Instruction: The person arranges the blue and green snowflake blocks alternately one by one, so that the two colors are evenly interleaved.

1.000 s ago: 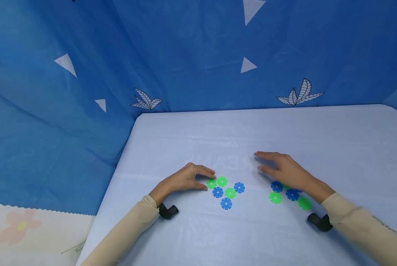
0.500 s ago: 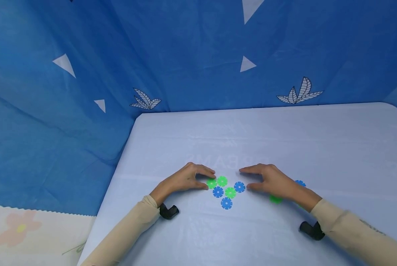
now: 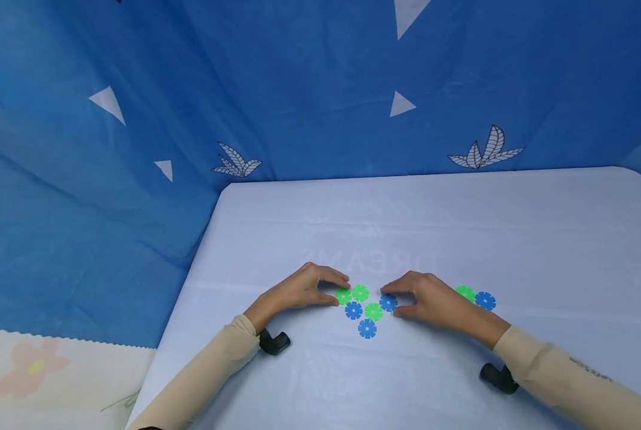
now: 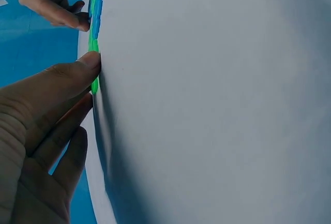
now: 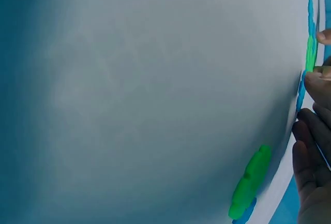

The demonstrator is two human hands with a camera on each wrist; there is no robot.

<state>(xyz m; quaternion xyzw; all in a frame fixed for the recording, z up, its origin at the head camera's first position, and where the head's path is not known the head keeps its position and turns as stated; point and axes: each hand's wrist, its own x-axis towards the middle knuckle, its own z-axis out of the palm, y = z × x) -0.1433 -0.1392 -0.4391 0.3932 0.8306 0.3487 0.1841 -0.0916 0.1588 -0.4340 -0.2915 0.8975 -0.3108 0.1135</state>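
A cluster of notched interlocking discs lies flat on the white table, green and blue mixed. My left hand (image 3: 293, 291) pinches the outer green disc (image 3: 343, 297) between thumb and index finger at the cluster's left end. Across from it, my right hand (image 3: 433, 301) has thumb and index finger at opposite edges of a blue disc (image 3: 388, 303). Between the hands lie another green disc (image 3: 360, 292), a blue disc (image 3: 354, 310) and a lower green disc (image 3: 373, 312). Closest to the person is a lower blue disc (image 3: 367, 328). Both wrist views show the discs nearly edge-on.
Behind the right hand, a separate green disc (image 3: 465, 292) and a separate blue disc (image 3: 485, 300) show; the forearm covers that spot's nearer part. Black wrist cameras (image 3: 274, 342) sit under the sleeves. A blue cloth (image 3: 320, 89) hangs behind the table (image 3: 310, 382).
My right hand has moved left and toward the person, from above the right-hand discs to the blue disc at the cluster's right end. The left hand stays at the green disc.
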